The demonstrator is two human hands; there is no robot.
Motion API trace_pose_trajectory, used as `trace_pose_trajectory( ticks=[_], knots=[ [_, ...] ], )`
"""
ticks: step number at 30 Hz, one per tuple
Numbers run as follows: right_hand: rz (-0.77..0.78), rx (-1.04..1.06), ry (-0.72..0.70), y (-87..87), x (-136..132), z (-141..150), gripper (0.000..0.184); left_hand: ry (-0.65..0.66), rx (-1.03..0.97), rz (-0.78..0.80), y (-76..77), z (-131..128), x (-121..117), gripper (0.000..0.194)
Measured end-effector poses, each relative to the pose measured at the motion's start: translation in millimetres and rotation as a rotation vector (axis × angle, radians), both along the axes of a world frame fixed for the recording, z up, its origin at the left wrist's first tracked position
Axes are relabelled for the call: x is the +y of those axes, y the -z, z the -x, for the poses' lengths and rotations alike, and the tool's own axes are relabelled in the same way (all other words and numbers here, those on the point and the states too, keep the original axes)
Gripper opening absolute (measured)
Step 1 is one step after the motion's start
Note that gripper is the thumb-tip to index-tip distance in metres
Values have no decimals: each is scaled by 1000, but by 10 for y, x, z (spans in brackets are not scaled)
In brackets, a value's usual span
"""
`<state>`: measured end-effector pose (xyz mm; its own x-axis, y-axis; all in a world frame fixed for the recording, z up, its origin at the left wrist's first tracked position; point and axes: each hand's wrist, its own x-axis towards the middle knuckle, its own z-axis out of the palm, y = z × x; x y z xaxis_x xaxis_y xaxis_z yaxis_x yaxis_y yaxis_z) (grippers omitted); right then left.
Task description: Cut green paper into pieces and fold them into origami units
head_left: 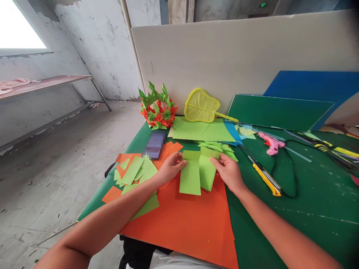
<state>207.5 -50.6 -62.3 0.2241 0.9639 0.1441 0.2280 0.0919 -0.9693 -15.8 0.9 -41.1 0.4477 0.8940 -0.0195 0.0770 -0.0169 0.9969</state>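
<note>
Green slip [190,177] is pinched by left hand [173,166] at ten o'clock, green stack [206,173] by right hand [229,171] at two, over orange sheet [193,228]. Judged light, easily creased; edge grips advised.

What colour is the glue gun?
The glue gun is mostly pink, best seen in the head view.

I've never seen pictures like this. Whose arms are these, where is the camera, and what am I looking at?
No machine here: these are a person's bare arms, seen by a camera worn on the head, looking forward and down. There is only this one picture. The left hand and right hand each hold green paper above a large orange sheet. On the green table also lie a yellow cutter, a pink glue gun and a phone; a red-and-green folded-paper piece stands behind.
</note>
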Motion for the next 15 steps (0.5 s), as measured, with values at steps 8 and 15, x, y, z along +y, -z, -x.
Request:
trace_pose_trajectory(
  ticks=[8, 15],
  knots=[
    [-145, -604, 142, -82, 3, -80, 54, 72, 65, -4, -10, -3, -29, 39],
    [-305, -476, -82, -220, -165, 72, 28, 86, -3, -40, 81, 2, 9, 32]
  ],
)
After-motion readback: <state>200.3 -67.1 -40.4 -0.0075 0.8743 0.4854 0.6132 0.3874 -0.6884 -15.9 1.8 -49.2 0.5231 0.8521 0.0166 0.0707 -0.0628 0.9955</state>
